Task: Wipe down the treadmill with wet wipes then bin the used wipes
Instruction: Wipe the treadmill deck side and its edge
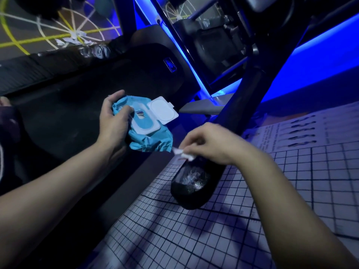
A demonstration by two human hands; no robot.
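Above treadmill belt (pixel 64 121): left hand (pixel 114 121) grips wipes pack (pixel 149 138); right hand (pixel 211 142) pinches wipe (pixel 183 153).

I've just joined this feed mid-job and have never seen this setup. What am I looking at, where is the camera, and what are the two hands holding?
There is no machine arm here. A person works with bare hands, and the single picture comes from a wide-angle camera on their head, looking forward and down. The left hand grips a crumpled teal plastic wet-wipe pack, its white flip lid standing open. The right hand pinches a small crumpled white wipe just over the rounded end of the treadmill's black handrail; whether it touches the rail I cannot tell. Left of the hands is the dark treadmill belt. To the right lies a pale floor mat with a black grid. Blue light strips glow behind.
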